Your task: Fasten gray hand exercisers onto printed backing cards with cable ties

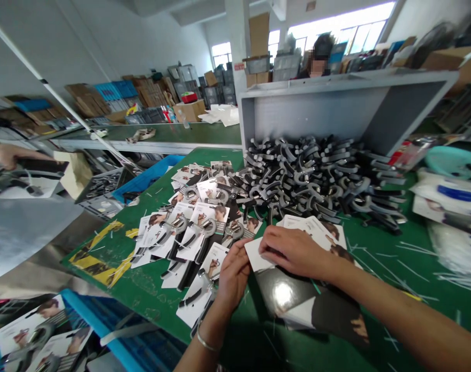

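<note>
My right hand (291, 251) has its fingers curled over the white upper part of a printed backing card (254, 253), which rests over other cards on the green table. At that card's left edge is my left hand (233, 276), its fingers pressed together with the tips against the edge; part of the grip is hidden. More loose printed cards (316, 230) lie beneath and behind my right hand. To the left, finished-looking cards with hand grip strengtheners (202, 232) attached overlap in a pile. Behind is a large heap of loose grey-and-black hand grip strengtheners (301, 175).
A grey plastic crate (308, 111) lies tipped behind the heap. A blue crate (103, 330) with carded grips stands lower left. Plastic bags (448, 201) and white ties (417, 271) lie at right. A co-worker's hand (10, 155) shows far left; another person sits beyond the crate.
</note>
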### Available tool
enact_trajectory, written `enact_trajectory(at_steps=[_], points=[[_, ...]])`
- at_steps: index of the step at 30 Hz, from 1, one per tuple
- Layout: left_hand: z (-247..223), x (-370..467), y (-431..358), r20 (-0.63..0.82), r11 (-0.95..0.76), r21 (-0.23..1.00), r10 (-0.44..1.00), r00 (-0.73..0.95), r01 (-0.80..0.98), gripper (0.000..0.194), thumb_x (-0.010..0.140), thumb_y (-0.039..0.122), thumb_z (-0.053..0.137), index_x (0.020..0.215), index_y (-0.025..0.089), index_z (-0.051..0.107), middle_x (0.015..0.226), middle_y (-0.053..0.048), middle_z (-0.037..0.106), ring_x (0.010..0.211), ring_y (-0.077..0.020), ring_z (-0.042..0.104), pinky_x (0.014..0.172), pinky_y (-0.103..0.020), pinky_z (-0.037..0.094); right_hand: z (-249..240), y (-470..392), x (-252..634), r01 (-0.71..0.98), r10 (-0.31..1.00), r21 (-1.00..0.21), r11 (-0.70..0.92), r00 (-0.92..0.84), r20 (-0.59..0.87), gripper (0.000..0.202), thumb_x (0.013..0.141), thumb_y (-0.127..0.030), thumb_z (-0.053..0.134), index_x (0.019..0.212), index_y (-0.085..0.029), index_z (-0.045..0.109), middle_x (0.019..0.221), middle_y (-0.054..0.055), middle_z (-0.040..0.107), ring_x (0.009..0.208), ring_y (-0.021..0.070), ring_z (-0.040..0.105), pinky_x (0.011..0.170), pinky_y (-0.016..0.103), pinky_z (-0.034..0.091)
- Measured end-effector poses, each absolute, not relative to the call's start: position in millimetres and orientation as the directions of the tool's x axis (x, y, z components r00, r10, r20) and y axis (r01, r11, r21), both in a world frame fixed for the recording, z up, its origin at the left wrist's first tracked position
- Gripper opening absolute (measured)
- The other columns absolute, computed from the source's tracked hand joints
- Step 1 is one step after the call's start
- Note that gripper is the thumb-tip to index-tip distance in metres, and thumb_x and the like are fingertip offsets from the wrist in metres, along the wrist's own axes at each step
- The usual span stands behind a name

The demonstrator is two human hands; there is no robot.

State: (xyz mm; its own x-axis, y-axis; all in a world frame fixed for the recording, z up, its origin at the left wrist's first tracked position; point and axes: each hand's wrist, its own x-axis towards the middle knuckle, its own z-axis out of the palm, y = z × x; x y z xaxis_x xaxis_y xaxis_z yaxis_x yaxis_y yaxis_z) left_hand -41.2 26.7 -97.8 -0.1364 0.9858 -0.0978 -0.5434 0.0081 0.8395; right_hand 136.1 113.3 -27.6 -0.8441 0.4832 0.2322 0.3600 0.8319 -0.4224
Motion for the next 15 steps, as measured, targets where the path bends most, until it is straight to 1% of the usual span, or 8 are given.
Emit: enact_trajectory(at_steps=[2,4,6,8,10,12,14,15], points=[[-93,-51,29,-0.119,0.039,0.892,0.982,-0.149,-0.451,0.032,0.091,0.037,0.060,0.116,0.016,0.062,0.105,-0.009,0.072,0.083,-0.0168,0.067,0.075,-0.027,0.050,-33,116,134,0.335,0.484,-0.459,0.823,-0.837,0.256,0.015,0.098,-0.029,0.054,0.097,-0.020,0.066,0.096,0.004,0.064,0.084,0.0173,0.060,0.072,0.027,0.042],[-84,-60,39,-0.120,0.072,0.959,0.979,-0.162,-0.275,0.033,0.090,0.041,0.062,0.113,0.017,0.064,0.103,-0.007,0.072,0.078,-0.0149,0.065,0.072,-0.025,0.049,-36,119,132,0.290,0.483,-0.521,0.803,-0.829,0.282,0.016,0.099,-0.030,0.055,0.096,-0.020,0.067,0.093,0.004,0.066,0.084,0.0161,0.061,0.074,0.026,0.043],[-73,-67,52,-0.119,0.112,0.988,0.991,-0.055,-0.109,0.035,0.083,0.041,0.071,0.109,0.017,0.068,0.100,-0.006,0.073,0.079,-0.0156,0.065,0.070,-0.024,0.048,-33,118,133,0.258,0.478,-0.555,0.791,-0.827,0.297,0.017,0.099,-0.030,0.055,0.097,-0.019,0.068,0.092,0.003,0.068,0.086,0.0155,0.063,0.077,0.025,0.045],[-60,-69,62,-0.169,0.173,0.985,0.980,0.103,-0.025,0.039,0.076,0.040,0.078,0.104,0.015,0.071,0.094,-0.005,0.073,0.076,-0.0166,0.065,0.066,-0.024,0.048,-23,114,143,0.250,0.516,-0.584,0.772,-0.783,0.347,0.017,0.099,-0.030,0.055,0.097,-0.020,0.069,0.090,0.003,0.070,0.085,0.0150,0.065,0.078,0.025,0.047],[-47,-68,64,-0.237,0.242,0.970,0.963,0.131,-0.024,0.040,0.072,0.040,0.080,0.102,0.014,0.072,0.087,-0.004,0.073,0.069,-0.0156,0.064,0.061,-0.023,0.046,-11,111,164,0.254,0.628,-0.649,0.717,-0.639,0.443,0.017,0.098,-0.032,0.056,0.096,-0.021,0.069,0.089,0.004,0.071,0.083,0.0156,0.066,0.077,0.026,0.048],[-37,-63,56,-0.278,0.278,0.953,0.960,0.015,-0.121,0.044,0.073,0.041,0.080,0.106,0.015,0.069,0.085,-0.003,0.073,0.066,-0.0148,0.064,0.060,-0.023,0.048,-4,114,196,0.313,0.779,-0.722,0.617,-0.371,0.505,0.020,0.099,-0.036,0.053,0.103,-0.022,0.067,0.090,0.004,0.071,0.078,0.0164,0.065,0.074,0.029,0.050],[-32,-55,40,-0.300,0.278,0.939,0.950,-0.087,-0.203,0.053,0.073,0.042,0.080,0.117,0.017,0.063,0.088,-0.003,0.073,0.062,-0.0143,0.064,0.058,-0.024,0.049,-7,128,233,0.515,0.886,-0.735,0.440,-0.118,0.448,0.029,0.102,-0.038,0.043,0.117,-0.021,0.061,0.095,0.006,0.071,0.075,0.0169,0.064,0.072,0.030,0.051],[-32,-50,31,-0.314,0.288,0.934,0.944,-0.104,-0.212,0.058,0.073,0.042,0.080,0.122,0.018,0.059,0.089,-0.003,0.074,0.059,-0.0144,0.064,0.056,-0.024,0.049,-12,140,251,0.650,0.920,-0.692,0.314,-0.030,0.390,0.032,0.103,-0.037,0.038,0.122,-0.020,0.058,0.098,0.007,0.070,0.075,0.0175,0.064,0.072,0.031,0.051]])
